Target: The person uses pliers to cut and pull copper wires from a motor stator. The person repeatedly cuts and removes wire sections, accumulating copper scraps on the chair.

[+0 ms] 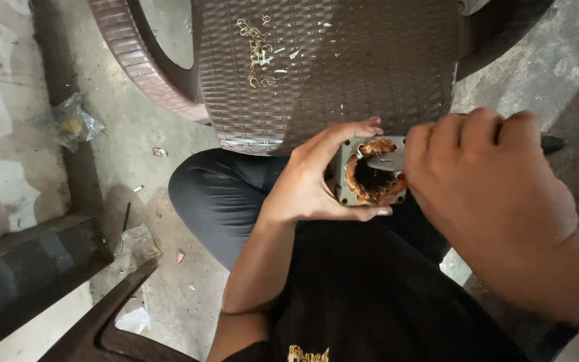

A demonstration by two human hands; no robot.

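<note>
The left hand [309,181] grips a small square grey metal motor stator with orange-brown copper windings [372,173], thumb under its lower edge and fingers curled over the top, holding it upright above the lap, just in front of the edge of the brown woven-pattern plastic chair seat [343,67]; the right hand [484,181] is clenched round a dark-handled tool [549,143] whose grey metal tip reaches into the stator's round bore and rests against the windings there.

Judging by how things lie, the stripping of the copper seems only partly done; a loose tangle of pale copper wire scraps [257,50] already sits on the chair seat, well apart from the hands, yet the stator's ring of winding looks mostly whole, frayed at the top edge but still packed round the bore; most of the wire appears left to pull out.

A crumpled clear plastic bag [75,124] lies on the grey concrete floor [135,121] to the left, with small bits of litter near it.
</note>
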